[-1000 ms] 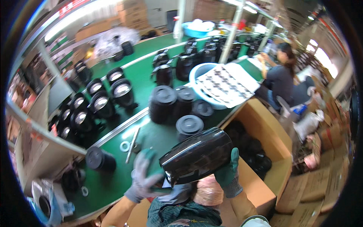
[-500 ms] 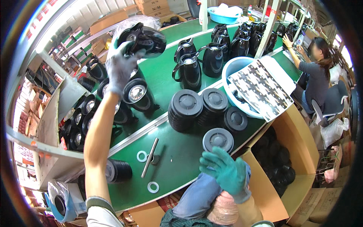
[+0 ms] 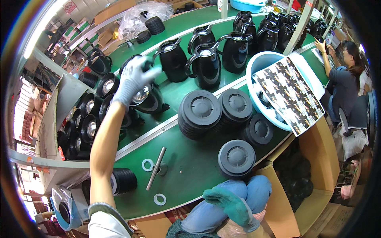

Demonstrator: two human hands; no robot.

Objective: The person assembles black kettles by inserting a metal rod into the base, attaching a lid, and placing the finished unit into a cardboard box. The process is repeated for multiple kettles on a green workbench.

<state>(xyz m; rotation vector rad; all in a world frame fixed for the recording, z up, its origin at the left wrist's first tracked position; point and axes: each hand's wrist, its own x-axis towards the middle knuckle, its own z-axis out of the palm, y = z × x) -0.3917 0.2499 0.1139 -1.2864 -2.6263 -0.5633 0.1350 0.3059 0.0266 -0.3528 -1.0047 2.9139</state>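
A black jug body (image 3: pixel 145 97) now sits on the green counter (image 3: pixel 190 166), lowered from overhead, the left hand (image 3: pixel 133 79) fingers draped over it, the right hand (image 3: pixel 232 204) loosely spread, empty.

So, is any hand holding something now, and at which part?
The left hand, in a grey glove, grips a black jug body at its top rim on the green belt. The right hand, in a green glove, holds nothing.
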